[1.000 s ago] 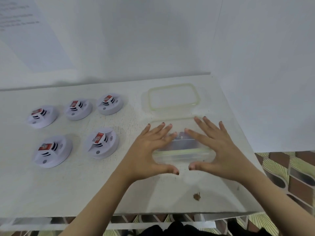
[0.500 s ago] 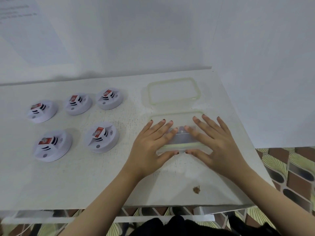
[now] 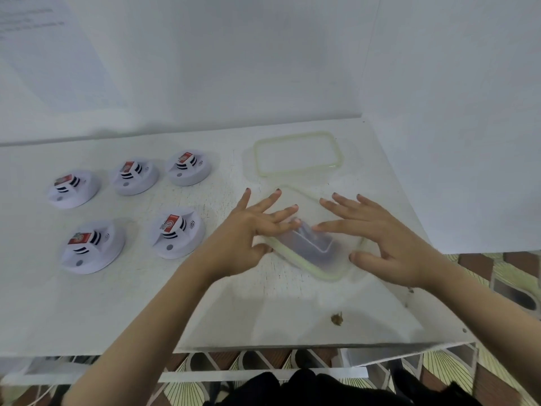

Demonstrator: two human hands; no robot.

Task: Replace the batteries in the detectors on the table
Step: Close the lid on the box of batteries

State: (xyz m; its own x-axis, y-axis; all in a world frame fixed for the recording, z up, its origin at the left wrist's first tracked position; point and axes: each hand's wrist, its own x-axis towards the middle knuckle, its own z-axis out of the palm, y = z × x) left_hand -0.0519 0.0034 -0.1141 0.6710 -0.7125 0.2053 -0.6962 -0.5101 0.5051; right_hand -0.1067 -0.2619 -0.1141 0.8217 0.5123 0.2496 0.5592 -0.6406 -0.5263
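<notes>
Five detectors sit on the left half of the white bench (image 3: pixel 87 303), three in a back row (image 3: pixel 71 189) (image 3: pixel 134 177) (image 3: pixel 188 168) and two nearer me (image 3: pixel 92 246) (image 3: pixel 177 234), each apart from its neighbours. All five look alike: a low round disc of smooth white plastic with a raised middle cut by short black slots. Each carries a small rectangular block with a red label on top and has a grey dot near its front edge. The bench top itself is matt and faintly speckled.

My left grip (image 3: pixel 246 238) and right grip (image 3: pixel 389 244) are both over a clear box (image 3: pixel 319 259) on the right half, well apart from the detectors. Both are spread apart, clamped on nothing. The left fingers are straight and fanned, with their tips on the box's top at its left end. The right forefinger reaches across the top and the thumb is by the near right corner. The box is a rounded rectangle of see-through plastic with a pale green rim, lying askew to the bench edge. Something dark shows through it, too blurred to name.

Behind it lies a second clear piece (image 3: pixel 297 153) of the same rounded shape with the same green rim, flat on the bench. A small brown speck (image 3: pixel 336 318) marks the bench near its front edge.
</notes>
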